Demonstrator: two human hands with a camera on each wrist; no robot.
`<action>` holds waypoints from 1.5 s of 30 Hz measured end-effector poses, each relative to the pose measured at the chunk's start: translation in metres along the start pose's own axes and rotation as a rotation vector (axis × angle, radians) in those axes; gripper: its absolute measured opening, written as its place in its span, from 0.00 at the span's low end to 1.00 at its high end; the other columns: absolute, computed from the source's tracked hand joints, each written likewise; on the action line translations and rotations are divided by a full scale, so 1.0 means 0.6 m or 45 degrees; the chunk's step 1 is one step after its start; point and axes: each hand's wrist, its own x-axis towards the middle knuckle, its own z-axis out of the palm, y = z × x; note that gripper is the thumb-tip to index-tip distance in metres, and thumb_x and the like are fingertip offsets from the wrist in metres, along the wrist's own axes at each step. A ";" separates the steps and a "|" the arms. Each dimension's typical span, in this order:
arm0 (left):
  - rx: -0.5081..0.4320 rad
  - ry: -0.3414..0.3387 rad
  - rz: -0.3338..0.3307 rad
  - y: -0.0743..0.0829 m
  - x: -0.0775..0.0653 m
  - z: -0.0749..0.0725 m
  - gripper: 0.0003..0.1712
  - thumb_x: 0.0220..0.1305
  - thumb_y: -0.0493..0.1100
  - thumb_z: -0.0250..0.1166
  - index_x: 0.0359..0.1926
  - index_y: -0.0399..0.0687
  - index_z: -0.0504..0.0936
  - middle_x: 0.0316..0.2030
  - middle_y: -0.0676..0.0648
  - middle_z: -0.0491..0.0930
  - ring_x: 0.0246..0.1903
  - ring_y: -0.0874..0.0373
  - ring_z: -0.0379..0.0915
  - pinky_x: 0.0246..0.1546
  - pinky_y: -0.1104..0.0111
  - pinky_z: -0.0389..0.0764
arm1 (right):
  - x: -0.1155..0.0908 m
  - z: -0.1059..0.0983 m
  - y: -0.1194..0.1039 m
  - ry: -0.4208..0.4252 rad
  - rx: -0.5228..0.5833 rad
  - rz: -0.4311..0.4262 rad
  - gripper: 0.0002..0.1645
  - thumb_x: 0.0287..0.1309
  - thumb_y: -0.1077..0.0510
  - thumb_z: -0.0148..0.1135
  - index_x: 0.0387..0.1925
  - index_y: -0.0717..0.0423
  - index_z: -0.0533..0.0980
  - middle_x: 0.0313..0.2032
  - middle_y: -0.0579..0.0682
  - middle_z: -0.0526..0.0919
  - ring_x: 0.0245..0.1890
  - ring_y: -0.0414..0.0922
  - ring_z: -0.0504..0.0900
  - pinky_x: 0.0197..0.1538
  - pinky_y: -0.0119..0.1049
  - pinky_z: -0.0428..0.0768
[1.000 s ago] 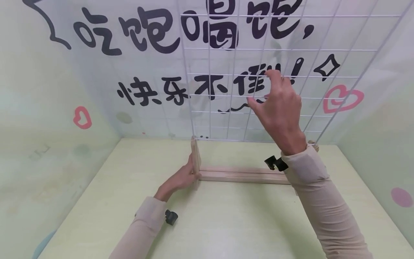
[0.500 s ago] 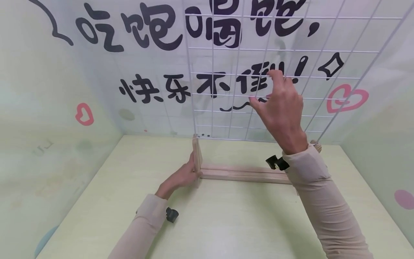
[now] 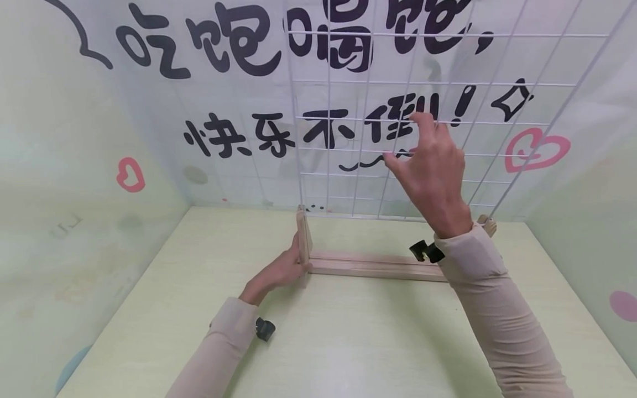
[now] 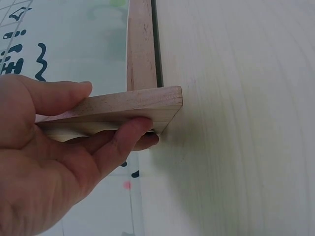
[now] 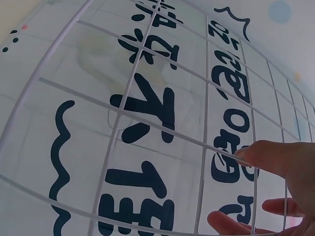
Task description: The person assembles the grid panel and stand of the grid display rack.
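Note:
A wooden stand lies on the table, with a long crossbar (image 3: 373, 270) running between two end boards. My left hand (image 3: 282, 270) grips the left end board (image 3: 302, 237); in the left wrist view the thumb lies on one side of that board (image 4: 133, 101) and the fingers curl against the other. My right hand (image 3: 434, 166) holds a white wire grid panel (image 3: 327, 188) that stands upright behind the crossbar. The right wrist view has the thumb (image 5: 268, 156) at a wire, with other fingers across the grid (image 5: 119, 112). My right forearm covers the crossbar's right end.
The right end board (image 3: 487, 224) shows beside my right cuff, near the panel's lower right corner. Behind the pale wooden table (image 3: 338, 342) is a white wall (image 3: 239, 99) with large black lettering. Side walls flank the table left and right.
The grid panel has shifted slightly downward in the head view, and my right hand has lowered a little with it. My left hand keeps its grip on the end board.

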 end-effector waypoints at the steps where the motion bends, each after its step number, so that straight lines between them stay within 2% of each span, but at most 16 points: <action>1: -0.004 -0.003 -0.001 0.000 -0.001 0.000 0.54 0.68 0.34 0.54 0.77 0.48 0.22 0.74 0.24 0.44 0.70 0.30 0.53 0.64 0.38 0.64 | -0.001 0.001 0.000 0.000 0.000 -0.001 0.36 0.51 0.54 0.74 0.60 0.62 0.71 0.41 0.66 0.80 0.32 0.58 0.84 0.33 0.56 0.79; 11: 0.006 -0.001 -0.017 0.002 -0.002 0.000 0.54 0.68 0.35 0.55 0.77 0.48 0.23 0.74 0.25 0.44 0.71 0.32 0.53 0.66 0.40 0.64 | -0.010 0.011 0.006 0.005 -0.005 -0.008 0.35 0.51 0.55 0.74 0.57 0.64 0.71 0.38 0.66 0.80 0.30 0.58 0.82 0.30 0.56 0.79; 18: 0.039 0.014 0.013 0.003 -0.001 0.000 0.56 0.67 0.34 0.56 0.77 0.49 0.22 0.73 0.24 0.48 0.67 0.31 0.61 0.61 0.41 0.70 | -0.012 0.013 0.007 -0.017 -0.008 -0.016 0.35 0.52 0.54 0.74 0.58 0.64 0.71 0.39 0.66 0.80 0.29 0.58 0.81 0.29 0.55 0.80; 28: -0.002 -0.008 -0.004 0.000 0.000 -0.002 0.54 0.68 0.35 0.55 0.77 0.48 0.23 0.75 0.27 0.44 0.71 0.33 0.52 0.67 0.40 0.63 | -0.019 0.017 0.007 -0.037 -0.009 0.003 0.37 0.52 0.53 0.75 0.60 0.62 0.70 0.39 0.66 0.79 0.29 0.58 0.81 0.27 0.53 0.78; 34: -0.018 -0.016 0.002 0.001 -0.002 -0.002 0.54 0.69 0.34 0.55 0.77 0.49 0.22 0.74 0.26 0.45 0.70 0.31 0.55 0.64 0.39 0.66 | -0.024 0.022 0.010 -0.049 -0.009 0.005 0.37 0.53 0.53 0.74 0.61 0.62 0.70 0.41 0.66 0.79 0.30 0.58 0.83 0.27 0.52 0.79; 39: -0.027 -0.023 0.000 0.002 -0.002 -0.001 0.54 0.69 0.35 0.54 0.77 0.48 0.22 0.75 0.27 0.44 0.71 0.32 0.53 0.65 0.39 0.64 | -0.027 0.025 0.012 -0.046 -0.008 -0.004 0.36 0.53 0.54 0.73 0.60 0.63 0.70 0.42 0.67 0.79 0.30 0.59 0.83 0.28 0.53 0.80; 45: -0.020 -0.012 -0.004 0.002 -0.002 -0.001 0.54 0.69 0.34 0.55 0.77 0.46 0.23 0.74 0.26 0.46 0.70 0.32 0.54 0.65 0.39 0.65 | -0.030 0.027 0.013 -0.041 -0.002 -0.014 0.36 0.53 0.55 0.73 0.60 0.64 0.70 0.43 0.68 0.79 0.31 0.59 0.83 0.29 0.53 0.81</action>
